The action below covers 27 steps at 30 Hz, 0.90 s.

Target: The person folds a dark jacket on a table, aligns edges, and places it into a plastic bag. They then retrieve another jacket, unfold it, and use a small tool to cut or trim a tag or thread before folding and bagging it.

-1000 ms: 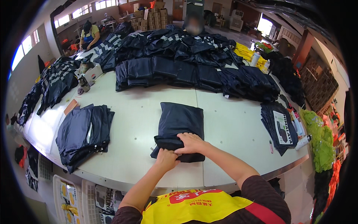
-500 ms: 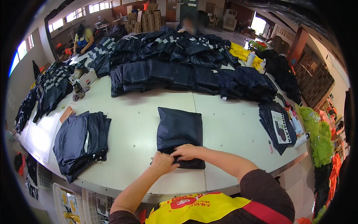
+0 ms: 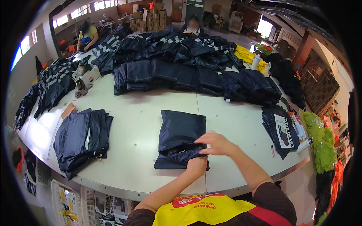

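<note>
A dark navy fabric pouch (image 3: 182, 130) lies flat on the pale table in front of me, its mouth toward me. Inside that mouth, bunched dark cloth (image 3: 183, 154) shows. My left hand (image 3: 197, 165) is closed at the right part of the pouch's near edge, its fingertips partly hidden by the fabric. Just above it, my right hand (image 3: 218, 144) reaches over the right side of the mouth, slightly blurred. Its thumb and fingers are apart and touch or nearly touch the cloth.
A stack of dark pouches (image 3: 81, 137) lies at the left, another stack (image 3: 273, 126) with a printed package (image 3: 285, 131) at the right. Folded dark garments (image 3: 166, 73) line the far side. A bottle (image 3: 304, 144) lies near the right edge. Two people sit beyond.
My left hand has moved right along the pouch's near edge. My right hand has shifted right and up. The mouth now gapes, showing the cloth inside.
</note>
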Available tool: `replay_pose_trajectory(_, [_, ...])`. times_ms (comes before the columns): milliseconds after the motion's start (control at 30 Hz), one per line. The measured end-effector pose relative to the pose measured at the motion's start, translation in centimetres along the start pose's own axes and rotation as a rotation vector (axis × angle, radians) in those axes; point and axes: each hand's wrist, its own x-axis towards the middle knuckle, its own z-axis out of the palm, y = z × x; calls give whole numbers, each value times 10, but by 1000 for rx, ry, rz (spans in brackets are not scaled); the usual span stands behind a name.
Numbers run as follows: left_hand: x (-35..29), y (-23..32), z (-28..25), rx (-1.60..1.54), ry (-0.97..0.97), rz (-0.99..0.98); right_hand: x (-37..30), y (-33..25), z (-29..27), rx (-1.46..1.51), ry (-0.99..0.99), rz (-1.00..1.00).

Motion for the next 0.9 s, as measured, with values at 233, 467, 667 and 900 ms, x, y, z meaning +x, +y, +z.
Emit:
replay_pose_trajectory(233, [-2,8,2,-20,-48,115,-36,27,19,381,-270,386])
replay_pose_trajectory(467, [-6,4,-8,36,-141,65,6,23,27,214,-495,321])
replay_pose_trajectory(667, [-3,0,-20,14,-23,255,18,25,81,-195,-871,200])
replay_pose_trajectory(900, [-40,-63,-74,-173,-528,-82,-11,34,66,75,-847,293])
